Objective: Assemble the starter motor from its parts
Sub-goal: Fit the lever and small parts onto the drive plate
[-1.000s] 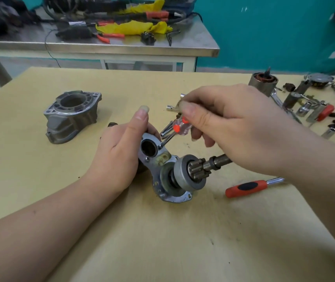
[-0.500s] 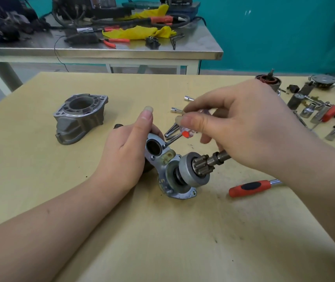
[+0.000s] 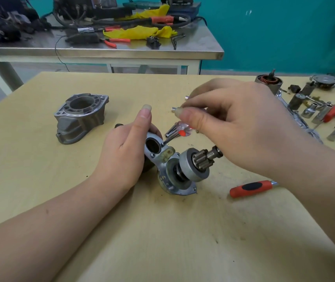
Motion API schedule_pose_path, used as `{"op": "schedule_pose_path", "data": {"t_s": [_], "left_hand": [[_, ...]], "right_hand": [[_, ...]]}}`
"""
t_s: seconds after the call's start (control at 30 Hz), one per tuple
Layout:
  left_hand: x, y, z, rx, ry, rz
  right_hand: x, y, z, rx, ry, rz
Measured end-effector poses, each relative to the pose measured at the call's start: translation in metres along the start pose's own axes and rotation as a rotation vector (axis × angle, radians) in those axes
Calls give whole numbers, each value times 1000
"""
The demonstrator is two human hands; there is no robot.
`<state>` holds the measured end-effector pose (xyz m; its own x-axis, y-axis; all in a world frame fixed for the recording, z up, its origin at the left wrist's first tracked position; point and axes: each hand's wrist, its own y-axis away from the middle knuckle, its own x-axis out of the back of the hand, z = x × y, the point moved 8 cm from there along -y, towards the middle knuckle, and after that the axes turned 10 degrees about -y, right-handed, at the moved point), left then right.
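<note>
My left hand (image 3: 128,151) grips the starter motor's silver end plate assembly (image 3: 162,157), with the thumb pointing up beside its round hole. A pinion gear and clutch (image 3: 197,165) stick out of that plate toward the lower right. My right hand (image 3: 233,123) pinches a small screwdriver (image 3: 180,133) with a clear and red handle. Its tip touches the plate near the hole. A grey nose housing (image 3: 79,117) lies apart on the wooden table (image 3: 162,231) to the left.
A red-handled tool (image 3: 251,188) lies right of the assembly. Two bolts (image 3: 173,108) lie behind my right hand. An armature (image 3: 268,83), sockets and several small parts crowd the far right. A steel bench (image 3: 122,51) with cables and pliers stands behind.
My right hand's fingers have turned on the screwdriver handle while its tip stays on the plate. The head camera has shifted slightly. My left hand keeps its hold.
</note>
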<state>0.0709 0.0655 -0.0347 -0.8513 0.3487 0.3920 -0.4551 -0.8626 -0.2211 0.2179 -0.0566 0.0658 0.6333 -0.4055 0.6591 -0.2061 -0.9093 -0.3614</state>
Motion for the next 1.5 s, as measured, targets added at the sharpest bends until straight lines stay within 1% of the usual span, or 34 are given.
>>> {"op": "schedule_pose_path", "data": {"t_s": [0.07,0.13,0.3,0.33,0.4,0.47,0.5,0.57,0.63,0.7,0.83,0.9,0.93,1.03,1.1,1.2,1.33,1.37,1.5], "left_hand": [[0,0,0,0,-2,0],[1,1,0,-5,-3,2],[0,2,2,-25,1,1],[1,2,2,-21,3,3],[0,1,1,-16,7,3],[1,1,2,-20,8,6],[1,1,2,-24,2,11],[2,1,2,-30,-12,21],[2,1,2,-32,-11,22],[1,1,2,-27,-6,19],[0,0,2,-26,-1,10],[0,0,2,-26,-1,14],[0,0,3,-29,-4,17],[1,1,4,-40,-11,24],[1,1,4,-41,-13,25],[1,1,2,-34,-8,22],[1,1,3,-39,-23,24],[2,1,2,-38,-26,28],[1,0,2,-25,-21,27]], "right_hand": [[-4,-1,0,7,59,-49],[-7,0,0,26,59,-52],[-4,3,-1,29,-134,53],[-3,2,-1,30,-119,57],[-2,1,0,34,-9,44],[-5,-1,1,31,85,-19],[-7,-1,2,27,92,-41],[-7,-1,4,21,32,-35],[-6,1,4,-1,-97,10],[-6,1,3,-6,-162,40],[-9,-2,8,-31,-31,-31],[-11,-3,9,-33,-2,-69],[-10,-2,8,-27,-12,-63],[-5,0,5,-4,-141,46],[-4,0,2,15,-172,88],[-5,0,2,23,-93,76],[-9,-2,6,0,-9,-36],[-9,-2,6,3,-17,-30],[-5,0,7,-10,-176,59]]}}
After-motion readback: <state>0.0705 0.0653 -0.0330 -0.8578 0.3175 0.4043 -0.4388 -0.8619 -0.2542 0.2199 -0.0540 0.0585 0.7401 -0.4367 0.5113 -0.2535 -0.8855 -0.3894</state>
